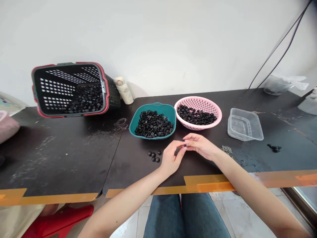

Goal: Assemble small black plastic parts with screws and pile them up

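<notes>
My left hand [172, 156] and my right hand [198, 145] meet above the dark table, fingertips pinched together around a small black part [185, 144]. Fingers cover most of it, so its exact kind cannot be made out. Left of my left hand lie several round black caps [153, 154]. Just beyond my hands stand a teal basin [132, 127] holding many black ring-like pieces and a pink colander [218, 110] with more black pieces. To the right of my right wrist sits a small pile of metal pins or screws [227, 149].
A grey and red basket [106, 87] lies tipped at the left with black parts inside, beside a white bottle [124, 91]. At right are a clear plastic box [245, 134] and a cluster of black pieces [274, 147]. Orange tape [205, 183] runs along the front edge.
</notes>
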Motion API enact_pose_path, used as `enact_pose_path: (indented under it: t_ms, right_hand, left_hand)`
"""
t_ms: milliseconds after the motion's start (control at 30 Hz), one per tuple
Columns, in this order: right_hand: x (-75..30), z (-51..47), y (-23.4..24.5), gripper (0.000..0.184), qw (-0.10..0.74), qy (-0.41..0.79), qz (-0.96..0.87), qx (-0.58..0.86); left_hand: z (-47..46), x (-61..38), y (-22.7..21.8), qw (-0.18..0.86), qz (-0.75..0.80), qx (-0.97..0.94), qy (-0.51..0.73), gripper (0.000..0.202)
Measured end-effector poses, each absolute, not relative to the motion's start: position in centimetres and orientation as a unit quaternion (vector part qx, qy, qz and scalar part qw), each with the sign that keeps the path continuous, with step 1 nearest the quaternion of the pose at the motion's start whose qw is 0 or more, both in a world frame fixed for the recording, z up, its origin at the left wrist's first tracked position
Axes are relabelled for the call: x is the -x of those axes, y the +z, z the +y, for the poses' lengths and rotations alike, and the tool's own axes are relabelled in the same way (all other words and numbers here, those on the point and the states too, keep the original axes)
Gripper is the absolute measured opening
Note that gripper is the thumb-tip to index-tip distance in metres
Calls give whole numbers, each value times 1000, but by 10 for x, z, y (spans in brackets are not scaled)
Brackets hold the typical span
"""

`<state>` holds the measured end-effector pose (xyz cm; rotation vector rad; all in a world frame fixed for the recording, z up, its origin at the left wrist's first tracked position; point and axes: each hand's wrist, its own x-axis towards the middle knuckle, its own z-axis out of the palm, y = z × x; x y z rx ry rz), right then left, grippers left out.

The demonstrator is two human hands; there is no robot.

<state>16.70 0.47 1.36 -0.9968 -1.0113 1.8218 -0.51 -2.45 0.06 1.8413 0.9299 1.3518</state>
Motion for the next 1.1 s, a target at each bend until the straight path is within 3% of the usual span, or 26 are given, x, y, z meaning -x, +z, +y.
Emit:
enact_pose_path:
  t_ms: [233, 1100]
  right_hand:
    - [-163, 1, 5, 22, 411, 774, -326, 354]
    - [-166, 0, 7, 12, 448, 777, -280, 342]
  left_hand:
    - [-19, 6, -4, 275, 356, -725, 522, 18]
    - [-20, 6, 1, 256, 381, -707, 539, 20]
